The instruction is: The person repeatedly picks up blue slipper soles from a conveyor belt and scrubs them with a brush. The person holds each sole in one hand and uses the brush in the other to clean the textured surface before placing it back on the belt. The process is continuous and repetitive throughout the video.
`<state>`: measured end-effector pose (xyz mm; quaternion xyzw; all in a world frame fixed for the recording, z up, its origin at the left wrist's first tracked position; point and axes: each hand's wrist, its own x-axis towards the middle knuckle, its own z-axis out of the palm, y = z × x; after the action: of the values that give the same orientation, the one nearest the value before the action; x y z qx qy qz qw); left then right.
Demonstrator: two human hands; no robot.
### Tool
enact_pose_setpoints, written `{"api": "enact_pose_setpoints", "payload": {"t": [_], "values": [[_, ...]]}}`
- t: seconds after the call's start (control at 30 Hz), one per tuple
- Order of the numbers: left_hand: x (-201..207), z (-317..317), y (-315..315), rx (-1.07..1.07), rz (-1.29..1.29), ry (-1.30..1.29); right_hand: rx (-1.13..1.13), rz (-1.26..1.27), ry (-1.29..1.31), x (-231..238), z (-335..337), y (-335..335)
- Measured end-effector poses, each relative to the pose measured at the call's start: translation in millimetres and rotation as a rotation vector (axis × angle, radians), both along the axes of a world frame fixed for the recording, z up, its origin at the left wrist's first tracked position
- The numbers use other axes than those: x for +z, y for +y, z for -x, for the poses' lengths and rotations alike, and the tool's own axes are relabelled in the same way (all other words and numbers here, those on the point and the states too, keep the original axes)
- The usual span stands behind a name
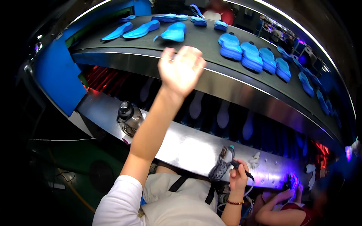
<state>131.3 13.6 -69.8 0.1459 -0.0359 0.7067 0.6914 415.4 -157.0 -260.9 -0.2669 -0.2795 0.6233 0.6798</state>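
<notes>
My left hand (181, 71) is raised at the front edge of the upper belt, fingers apart and slightly blurred, nothing in it. Just beyond its fingertips lies a blue shoe sole (174, 32); more blue soles (143, 29) rest to its left. Low over the metal ledge, my right hand (238, 176) is closed around a black pen-like tool (235, 164) with a cord running off it. Beside that tool sits a dark grey speckled shoe-shaped piece (220, 170), with something brown and bristly (224, 152) at its top. Whether the tool touches it I cannot tell.
The dark belt (205, 51) carries several stacked blue soles (252, 56) to the right. A dark-capped bottle (129, 117) and crumpled white material (255, 160) stand on the metal ledge (188, 141). Sole shapes show on a lower level. At lower right, another person's hands (290, 193) hold something purple-lit.
</notes>
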Motion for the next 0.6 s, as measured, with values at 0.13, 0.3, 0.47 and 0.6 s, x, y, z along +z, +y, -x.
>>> {"api": "enact_pose_setpoints", "payload": {"t": [0.13, 0.3, 0.47, 0.6], "values": [[-3, -39, -85, -0.129, -0.718, 0.482, -0.006, 0.068, -0.009, -8, -7, -3], [5, -55, -142, -0.492, -1.018, 0.423, -0.042, 0.168, 0.008, -35, -14, 0], [19, -76, -164, -0.800, -0.970, 0.337, 0.014, 0.112, 0.033, -21, 1, 3], [33, -88, -173, -0.998, -0.923, 0.252, 0.013, 0.117, 0.042, -25, -13, -1]]}}
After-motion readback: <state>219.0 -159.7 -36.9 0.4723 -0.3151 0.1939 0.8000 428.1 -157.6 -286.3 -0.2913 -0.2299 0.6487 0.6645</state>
